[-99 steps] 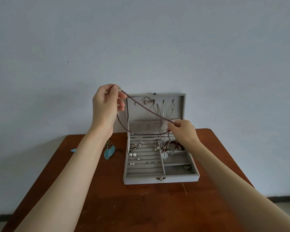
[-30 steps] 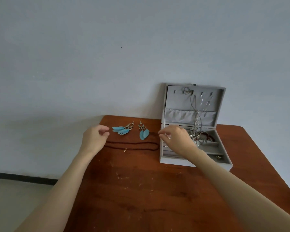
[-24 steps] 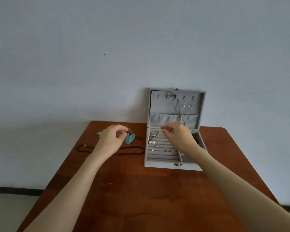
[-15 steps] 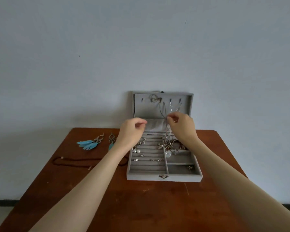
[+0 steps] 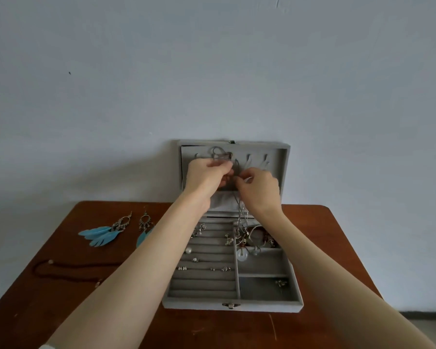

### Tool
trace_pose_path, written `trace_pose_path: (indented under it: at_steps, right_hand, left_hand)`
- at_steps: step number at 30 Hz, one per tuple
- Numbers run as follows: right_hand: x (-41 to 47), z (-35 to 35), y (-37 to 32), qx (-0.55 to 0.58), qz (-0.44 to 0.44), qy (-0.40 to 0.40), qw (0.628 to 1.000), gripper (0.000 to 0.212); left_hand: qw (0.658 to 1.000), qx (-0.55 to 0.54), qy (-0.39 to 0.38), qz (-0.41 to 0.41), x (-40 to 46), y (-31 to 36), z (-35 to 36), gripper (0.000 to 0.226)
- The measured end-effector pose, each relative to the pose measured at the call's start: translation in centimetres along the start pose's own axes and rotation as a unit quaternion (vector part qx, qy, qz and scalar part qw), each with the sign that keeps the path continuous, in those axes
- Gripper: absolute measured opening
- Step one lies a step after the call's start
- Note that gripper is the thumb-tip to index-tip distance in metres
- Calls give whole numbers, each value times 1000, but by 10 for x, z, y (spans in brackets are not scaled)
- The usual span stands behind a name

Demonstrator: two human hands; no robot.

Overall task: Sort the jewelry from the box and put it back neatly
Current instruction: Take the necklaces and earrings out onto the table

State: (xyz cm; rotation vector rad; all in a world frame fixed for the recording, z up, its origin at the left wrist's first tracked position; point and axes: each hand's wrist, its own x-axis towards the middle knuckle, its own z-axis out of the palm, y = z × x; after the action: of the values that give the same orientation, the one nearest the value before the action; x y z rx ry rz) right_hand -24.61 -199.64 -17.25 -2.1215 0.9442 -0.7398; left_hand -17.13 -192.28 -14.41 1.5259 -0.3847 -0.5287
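Note:
A grey jewelry box [image 5: 232, 304] stands open on the wooden table [image 5: 212, 328], its lid [image 5: 285, 167] upright against the wall. Both hands are up at the lid's hooks. My left hand [image 5: 205, 178] pinches a grey cord necklace [image 5: 218, 153] hanging from a hook. My right hand [image 5: 261, 191] pinches thin silver chains [image 5: 241, 215] that dangle into the box. Rings and small earrings sit in the left slots; a white ring pendant [image 5: 242, 255] and tangled pieces lie in the right compartments.
On the table left of the box lie two blue feather earrings [image 5: 101, 236] [image 5: 144, 231] and a dark beaded necklace [image 5: 68, 272]. The wall stands directly behind the box. The table's front edge is near me.
The dark necklace was lifted out of the box and laid on the table at left. Both hands then went back and rose from the tray to the lid's hooks.

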Motion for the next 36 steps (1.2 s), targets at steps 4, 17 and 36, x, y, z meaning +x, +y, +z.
trace_pose_path:
  at_steps: [4,17,36]
  right_hand:
    - [4,-11,4,78,-5,69,995,17]
    - [-30,-58,-26,326,-51,-80,941,10]
    - [-108,-78,-18,156,-97,-57,981,10]
  left_hand:
    - [998,22,14,55,0,13,3,12]
    - [967,188,-137,106,-49,70,-30,26]
    - [940,184,-127,258,-160,101,-63,17]
